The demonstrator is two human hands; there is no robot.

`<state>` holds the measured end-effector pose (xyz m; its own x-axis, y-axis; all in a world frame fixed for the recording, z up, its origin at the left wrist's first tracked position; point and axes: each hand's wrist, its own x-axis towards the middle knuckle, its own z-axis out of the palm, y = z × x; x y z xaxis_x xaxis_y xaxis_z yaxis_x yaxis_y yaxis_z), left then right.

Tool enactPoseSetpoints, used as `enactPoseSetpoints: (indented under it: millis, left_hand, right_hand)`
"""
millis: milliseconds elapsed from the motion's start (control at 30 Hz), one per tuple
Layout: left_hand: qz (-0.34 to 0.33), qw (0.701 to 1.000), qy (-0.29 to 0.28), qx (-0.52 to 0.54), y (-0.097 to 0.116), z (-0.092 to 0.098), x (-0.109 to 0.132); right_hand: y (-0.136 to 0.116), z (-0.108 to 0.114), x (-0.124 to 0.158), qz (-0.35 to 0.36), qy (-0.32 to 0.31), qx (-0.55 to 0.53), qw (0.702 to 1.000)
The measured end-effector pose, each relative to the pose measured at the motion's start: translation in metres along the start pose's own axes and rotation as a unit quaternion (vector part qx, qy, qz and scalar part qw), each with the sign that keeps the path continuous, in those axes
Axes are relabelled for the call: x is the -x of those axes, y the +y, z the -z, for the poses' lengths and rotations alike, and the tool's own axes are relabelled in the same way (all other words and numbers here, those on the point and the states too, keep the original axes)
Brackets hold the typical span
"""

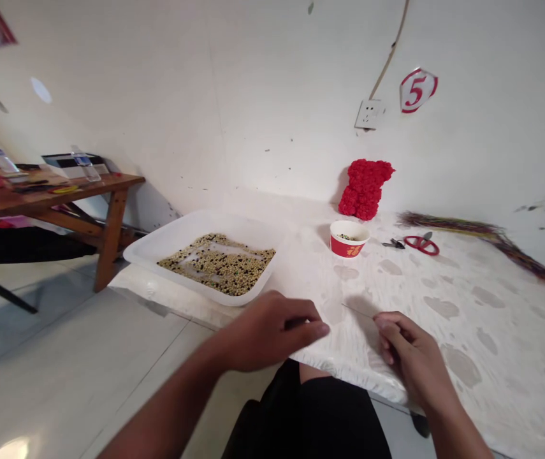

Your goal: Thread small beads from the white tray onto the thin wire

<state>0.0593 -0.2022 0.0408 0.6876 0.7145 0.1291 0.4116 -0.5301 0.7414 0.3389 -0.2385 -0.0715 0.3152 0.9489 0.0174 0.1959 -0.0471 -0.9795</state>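
My right hand (408,347) pinches a thin, straight wire (359,311) between thumb and forefinger, its free end pointing left over the table. To its left, my left hand (275,328) hovers above the table edge with fingers curled and the tips of thumb and forefinger close together. Whether anything small sits between those tips is hidden. Beyond the left hand stands a white plastic tub (150,252) of pale and dark bead-like grains (234,268). A red and white paper bowl (347,245) holds some small greenish bits, beyond both hands.
Red-handled scissors (422,244) and a small dark object (394,243) lie right of the bowl. A bundle of thin coloured strands (496,236) runs along the back right. A red rose bear (366,188) leans at the wall. A wooden table (114,236) stands at left.
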Motion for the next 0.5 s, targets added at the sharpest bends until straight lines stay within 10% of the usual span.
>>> enactPoseSetpoints:
  millis: [233, 500]
  left_hand:
    - [0.133, 0.950, -0.021, -0.280, -0.051, 0.100, -0.026]
    - [0.208, 0.888, -0.170, -0.374, -0.119, 0.112, -0.056]
  right_hand:
    - [0.003, 0.002, 0.000, -0.020, 0.026, 0.036, 0.999]
    - [0.005, 0.004, 0.000, -0.013, -0.004, 0.105, 0.994]
